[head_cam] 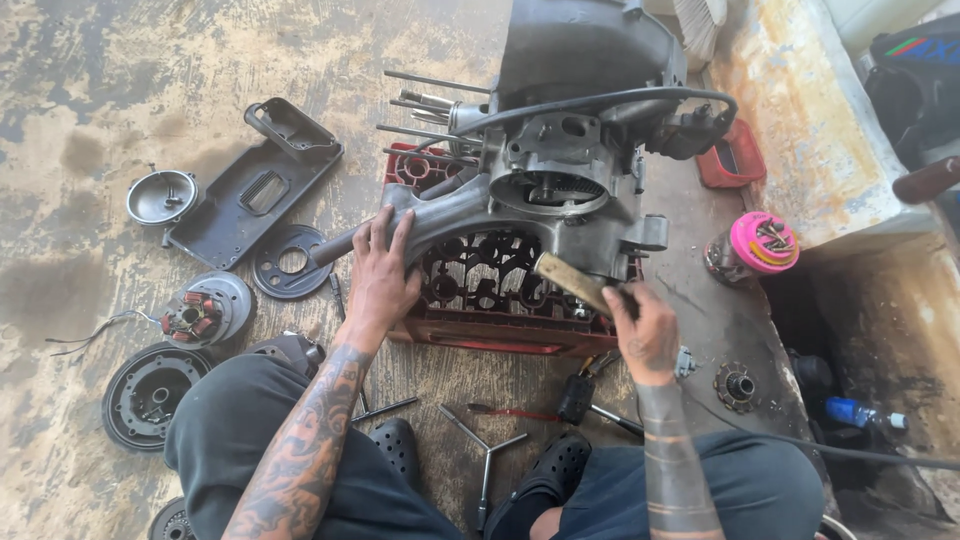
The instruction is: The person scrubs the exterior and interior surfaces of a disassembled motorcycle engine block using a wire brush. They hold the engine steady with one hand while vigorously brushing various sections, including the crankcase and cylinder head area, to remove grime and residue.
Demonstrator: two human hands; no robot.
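Best w/ left hand (382, 272) flat, fingers spread, bracing engine case (540, 190) on red crate (470, 330) while right hand (645, 330), fingers pinched on brush handle (572, 282), works lightly.

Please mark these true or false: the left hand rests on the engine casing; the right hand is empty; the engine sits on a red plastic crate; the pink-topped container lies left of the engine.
1. The left hand rests on the engine casing. True.
2. The right hand is empty. False: it grips a wooden-handled tool held against the casing.
3. The engine sits on a red plastic crate. True.
4. The pink-topped container lies left of the engine. False: it is on the right.
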